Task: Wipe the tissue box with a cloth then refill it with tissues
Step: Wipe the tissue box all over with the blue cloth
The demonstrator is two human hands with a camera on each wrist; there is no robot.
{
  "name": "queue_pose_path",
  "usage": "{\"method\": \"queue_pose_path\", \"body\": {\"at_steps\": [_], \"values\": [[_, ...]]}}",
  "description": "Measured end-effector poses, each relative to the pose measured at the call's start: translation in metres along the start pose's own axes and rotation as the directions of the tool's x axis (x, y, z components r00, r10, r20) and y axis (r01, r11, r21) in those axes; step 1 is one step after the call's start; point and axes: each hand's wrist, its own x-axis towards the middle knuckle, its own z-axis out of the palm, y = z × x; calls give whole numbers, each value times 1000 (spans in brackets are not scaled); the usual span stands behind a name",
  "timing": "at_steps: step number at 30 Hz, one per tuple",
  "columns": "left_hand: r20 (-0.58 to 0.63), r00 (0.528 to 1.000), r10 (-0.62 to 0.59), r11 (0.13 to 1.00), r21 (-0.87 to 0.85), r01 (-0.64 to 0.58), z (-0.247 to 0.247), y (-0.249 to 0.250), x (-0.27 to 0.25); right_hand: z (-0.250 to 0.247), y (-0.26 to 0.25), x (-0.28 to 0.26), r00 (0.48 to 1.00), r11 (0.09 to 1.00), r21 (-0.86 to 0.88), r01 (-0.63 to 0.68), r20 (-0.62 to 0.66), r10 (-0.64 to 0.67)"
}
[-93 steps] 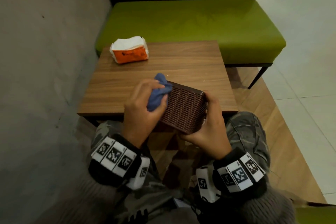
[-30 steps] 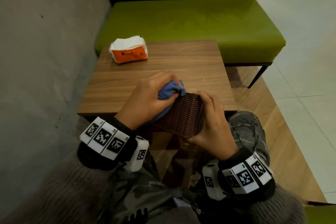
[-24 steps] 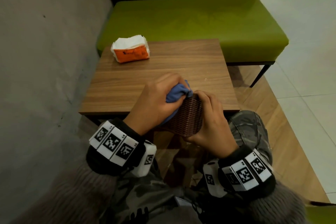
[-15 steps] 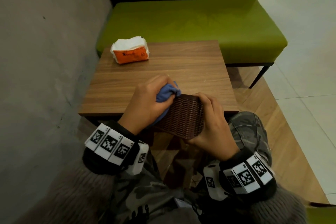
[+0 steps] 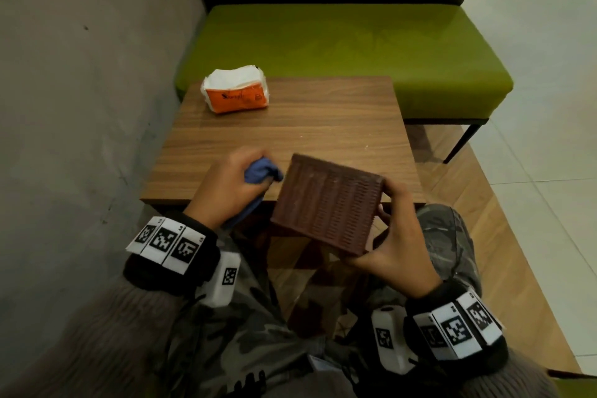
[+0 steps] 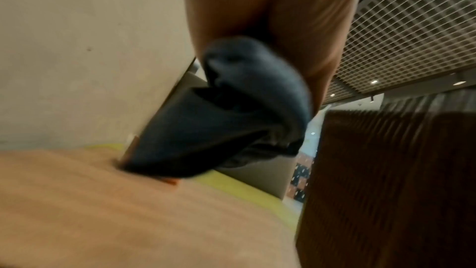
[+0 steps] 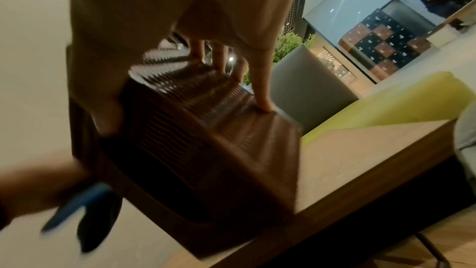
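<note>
head view has the right hand (image 5: 392,245) gripping the tissue box (image 5: 326,205) from its right and underside, thumb up by the top right corner. the box is dark brown with a ribbed, woven-looking surface, tilted and held up off the near edge of the table (image 5: 290,126), over the person's lap. in the right wrist view the fingers (image 7: 260,83) are spread along the far side of the box and the thumb sits on the near side, so it's a proper wrap-around hold. the left hand (image 5: 226,187) is curled round a bunched-up blue cloth (image 5: 260,171), sitting just left of the box with a small gap between cloth and box, as far as i can tell from the head view. a tail of the cloth hangs down below the hand past the table edge. left wrist view is pretty blurry but you can see the cloth (image 6: 231,113) wadded under the fingers and the brown side of the box (image 6: 386,180) off to the right. further out, an orange and white pack of tissues (image 5: 235,94) lies on the far left corner of the table, well apart from the hands. behind the table is a green bench (image 5: 339,48) with a dark backrest, and a grey wall (image 5: 80,90) runs along the left side. both wrists wear bands with black and white square markers.
</note>
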Motion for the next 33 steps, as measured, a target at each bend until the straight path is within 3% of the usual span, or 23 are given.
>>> {"method": "queue_pose_path", "body": {"at_steps": [2,4,6,8,15,18,19,21,23,25,27,28,30,31,32,33], "values": [[49,996,-77,993,-85,81,-1,-12,-9,-10,-2,3,998,992,115,-54,-12,56],[160,984,-78,968,-223,113,-5,-12,-17,-18,-2,9,997,985,152,-75,-6,77],[344,938,-34,946,-292,142,-9,-1,-22,-22,-2,12,995,973,208,-99,27,95],[453,891,25,962,-252,102,-9,12,-22,-23,-1,14,994,964,247,-98,78,81],[509,857,77,974,-222,45,-8,36,-11,-27,6,13,961,960,223,-167,254,109],[436,898,60,991,84,-108,-5,44,-10,-26,15,9,960,976,123,-179,238,146],[422,905,57,943,275,-188,-4,47,-10,-23,15,7,969,989,37,-142,208,131],[407,912,46,757,581,-298,0,51,-9,-10,6,6,979,989,-138,-46,191,72],[397,915,76,650,676,-348,9,59,-11,9,-6,5,980,972,-235,-26,184,71],[370,919,138,615,695,-372,19,60,-13,24,-11,6,994,963,-263,-55,75,77],[356,910,213,652,642,-404,19,58,-16,26,-9,9,998,968,-246,-59,-4,60],[351,904,245,710,570,-413,16,55,-15,23,-6,9,999,973,-226,-51,-26,46],[253,940,229,932,223,-287,5,52,-13,16,1,7,996,984,-163,-72,-61,63],[99,976,193,981,-1,-194,1,50,-12,12,2,6,994,988,-124,-88,-76,79],[-116,984,131,975,-166,-150,1,48,-10,11,1,6,994,992,-94,-87,-77,80],[-326,943,64,962,-231,-145,3,51,-7,13,1,6,995,994,-87,-71,-74,64]]}}
